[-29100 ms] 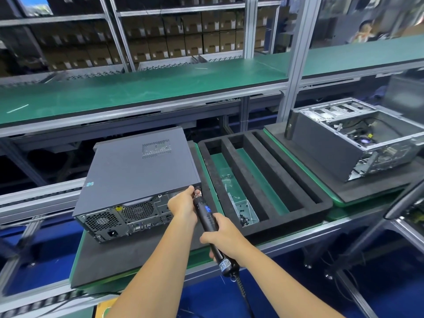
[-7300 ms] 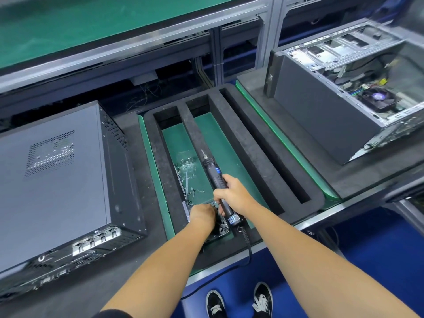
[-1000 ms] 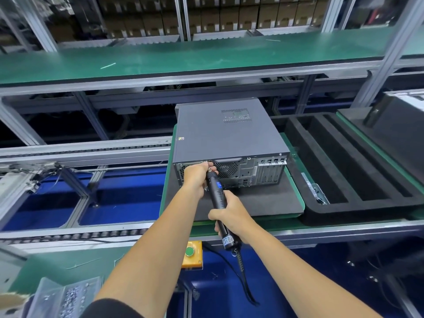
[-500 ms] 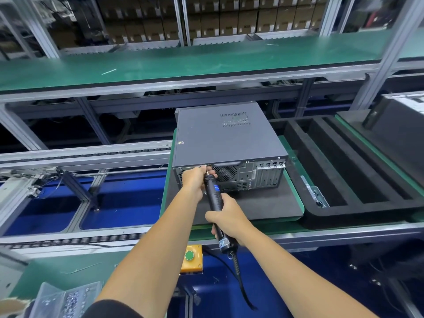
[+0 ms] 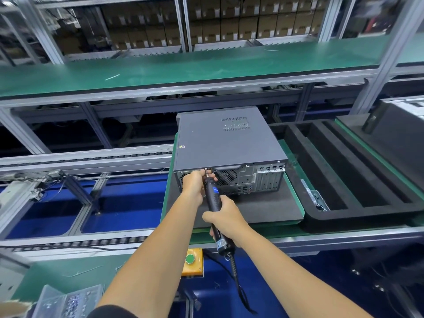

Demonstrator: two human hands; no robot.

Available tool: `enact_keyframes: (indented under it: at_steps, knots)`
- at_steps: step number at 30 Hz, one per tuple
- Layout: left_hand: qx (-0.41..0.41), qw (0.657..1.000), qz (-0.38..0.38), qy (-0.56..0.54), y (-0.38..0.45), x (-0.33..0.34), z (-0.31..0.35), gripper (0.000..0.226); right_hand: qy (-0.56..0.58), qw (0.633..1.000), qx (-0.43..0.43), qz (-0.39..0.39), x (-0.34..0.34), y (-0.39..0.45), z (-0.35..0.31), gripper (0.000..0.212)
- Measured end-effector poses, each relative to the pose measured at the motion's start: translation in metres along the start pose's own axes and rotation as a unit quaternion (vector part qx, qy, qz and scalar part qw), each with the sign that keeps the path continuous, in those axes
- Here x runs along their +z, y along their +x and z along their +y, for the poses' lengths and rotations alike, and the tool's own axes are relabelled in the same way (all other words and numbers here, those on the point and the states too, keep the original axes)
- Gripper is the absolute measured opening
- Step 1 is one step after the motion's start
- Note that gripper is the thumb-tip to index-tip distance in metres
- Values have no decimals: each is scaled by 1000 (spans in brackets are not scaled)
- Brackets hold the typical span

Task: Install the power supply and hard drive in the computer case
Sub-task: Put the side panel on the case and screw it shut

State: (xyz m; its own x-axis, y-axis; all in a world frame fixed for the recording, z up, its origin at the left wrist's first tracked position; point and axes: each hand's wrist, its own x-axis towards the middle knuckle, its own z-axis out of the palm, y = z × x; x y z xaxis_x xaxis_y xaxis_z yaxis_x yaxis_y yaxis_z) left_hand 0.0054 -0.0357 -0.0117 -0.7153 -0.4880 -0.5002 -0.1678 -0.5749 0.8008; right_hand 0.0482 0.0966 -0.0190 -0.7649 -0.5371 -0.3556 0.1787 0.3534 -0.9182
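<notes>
Green surface [image 5: 183, 70] runs beyond both hands. Left hand [image 5: 192, 187] pinches the bit; right hand [image 5: 226, 218] grips the driver [image 5: 212, 196] against the case [image 5: 224, 143], likely heavy and rigid, best held by its edges.

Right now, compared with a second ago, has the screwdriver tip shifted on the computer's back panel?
No. The electric screwdriver tip stays at the top edge of the computer case rear, just left of the fan grille, pinched by the left hand.
</notes>
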Motion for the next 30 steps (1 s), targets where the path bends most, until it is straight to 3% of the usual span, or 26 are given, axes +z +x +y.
enact_keyframes:
  at_steps: [8, 16, 24, 30]
  knots:
    - [10, 1000, 13, 7, -3, 4, 0, 18, 16, 1000, 9, -3, -3, 0, -1, 46]
    - [13, 999, 31, 9, -2, 9, 1, 14, 29, 999, -1, -20, -9, -5, -4, 36]
    - [126, 992, 22, -20, -15, 41, 24, 15, 38, 996, -83, 0, -18, -7, -19, 34]
    - [139, 990, -20, 5, -21, 62, 53, 30, 35, 994, -106, 4, -42, 3, -60, 40]
